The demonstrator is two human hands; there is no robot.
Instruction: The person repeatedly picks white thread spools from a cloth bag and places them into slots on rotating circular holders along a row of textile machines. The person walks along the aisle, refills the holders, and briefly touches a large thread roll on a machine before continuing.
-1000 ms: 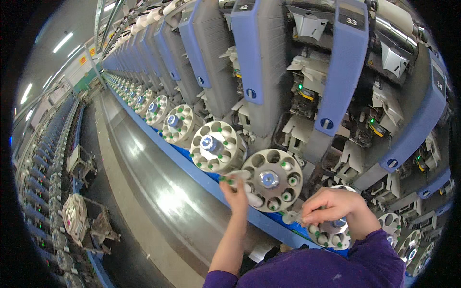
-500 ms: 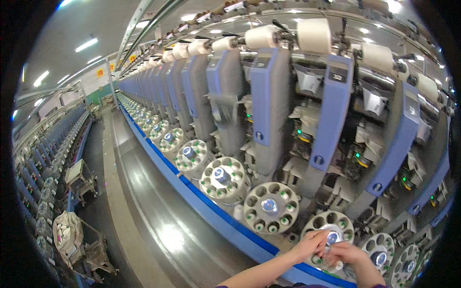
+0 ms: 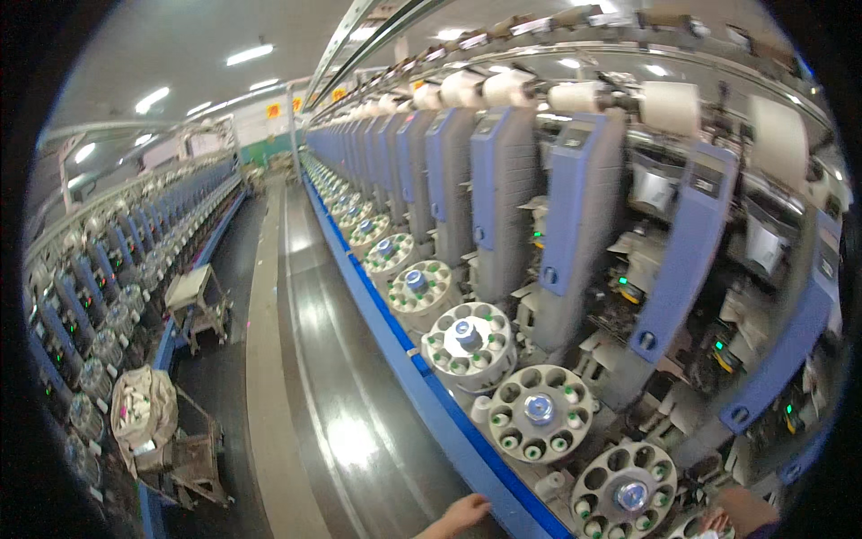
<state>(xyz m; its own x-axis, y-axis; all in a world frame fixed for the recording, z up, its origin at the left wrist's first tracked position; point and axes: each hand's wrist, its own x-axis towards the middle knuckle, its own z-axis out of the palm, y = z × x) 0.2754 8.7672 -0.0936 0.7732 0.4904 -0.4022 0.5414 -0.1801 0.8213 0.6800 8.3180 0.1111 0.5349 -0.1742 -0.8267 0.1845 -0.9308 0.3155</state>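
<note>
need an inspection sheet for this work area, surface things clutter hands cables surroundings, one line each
surface: blue rail runs beside a glossy dark floor that reflects light
things: round pale wheels line the rail; several pockets hold green-tipped bobbins, others look empty
clutter: pale bag of mixed items beside a cart, left of the aisle
hands: left hand near the rail, no held thing visible; right hand blurred at lower right, hold unclear
cables: nothing seen clearly
surroundings: blue machine columns, white yarn rolls above, lit ceiling lamps
</note>
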